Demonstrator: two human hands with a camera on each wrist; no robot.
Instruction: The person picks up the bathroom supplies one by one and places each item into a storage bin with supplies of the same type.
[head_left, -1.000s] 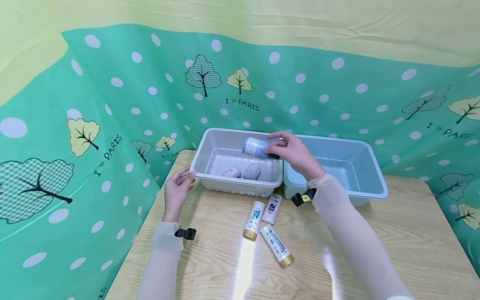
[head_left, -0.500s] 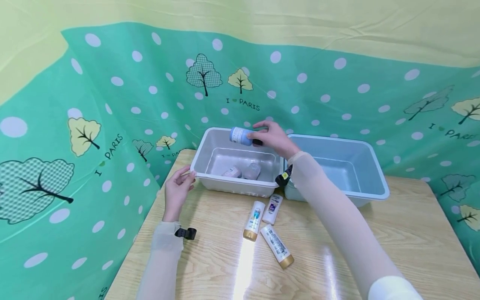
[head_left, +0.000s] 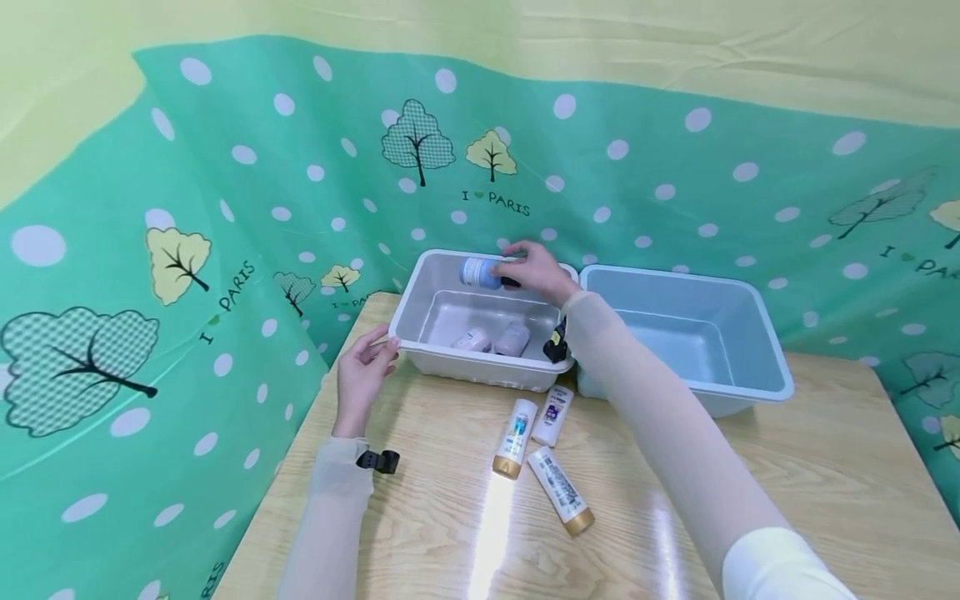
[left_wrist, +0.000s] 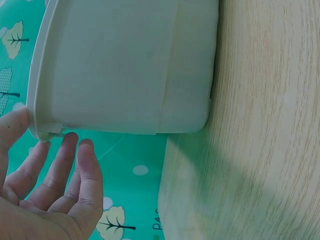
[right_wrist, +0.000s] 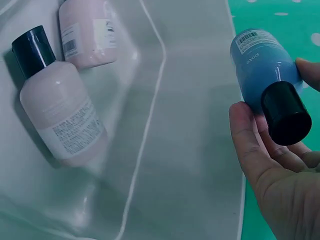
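My right hand [head_left: 534, 271] holds a blue bottle [head_left: 477, 273] with a black cap on its side, over the far part of the left grey plastic bin [head_left: 480, 369]. In the right wrist view the thumb and fingers grip this blue bottle [right_wrist: 260, 65] near its black cap. Two pale pink bottles lie on the bin floor; one pink bottle [right_wrist: 62, 115] shows a black cap, the other pink bottle [right_wrist: 87, 35] is cut off by the frame. My left hand [head_left: 362, 377] pinches the bin's front left corner, thumb on the rim [left_wrist: 34, 95] and fingertips under it.
Right beside the grey bin stands a blue-grey bin [head_left: 682, 333]. In front, on the wooden table [head_left: 675, 517], lie three white bottles: one [head_left: 515, 433] and one [head_left: 561, 487] with gold caps, another [head_left: 553, 414] near the bins. A green patterned cloth [head_left: 300, 208] hangs behind.
My right hand has carried the blue bottle leftward, from near the bin's right side to its far middle. My left hand stays on the rim. The head view has shifted slightly.
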